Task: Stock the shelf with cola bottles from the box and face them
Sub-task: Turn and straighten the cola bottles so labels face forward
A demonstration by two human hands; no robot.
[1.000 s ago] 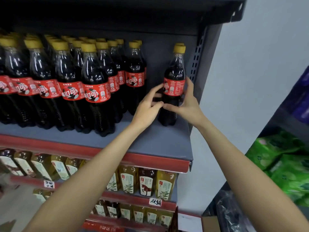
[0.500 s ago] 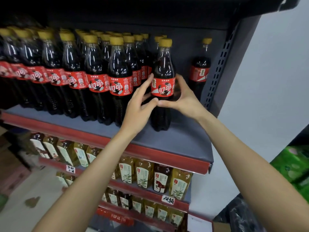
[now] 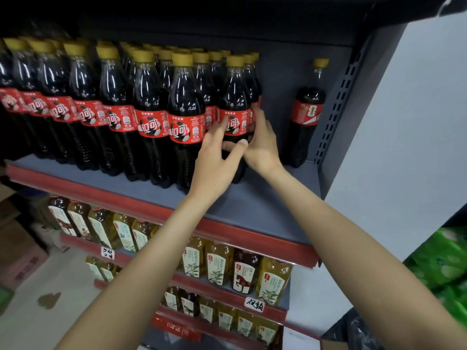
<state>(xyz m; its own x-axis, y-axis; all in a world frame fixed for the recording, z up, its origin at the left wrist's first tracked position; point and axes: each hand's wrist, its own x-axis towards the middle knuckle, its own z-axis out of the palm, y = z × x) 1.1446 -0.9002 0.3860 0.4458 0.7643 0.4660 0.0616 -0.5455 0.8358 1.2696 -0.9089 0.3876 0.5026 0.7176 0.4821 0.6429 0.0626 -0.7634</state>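
A grey shelf [image 3: 252, 205] with a red front strip carries rows of cola bottles under a dark upper board, beside a pale wall [image 3: 409, 137]. Both hands wrap one cola bottle [image 3: 233, 97] at the right end of the front row: the left hand [image 3: 214, 160] and the right hand [image 3: 260, 145] grip its label, covering its lower half. A lone bottle [image 3: 307, 114] stands apart by the shelf's right upright. Tea bottles [image 3: 217, 266] fill lower shelves, their labels too small to read.

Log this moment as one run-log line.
step: facing | both hands around front cola bottle, row's right end | lone bottle apart at right | shelf
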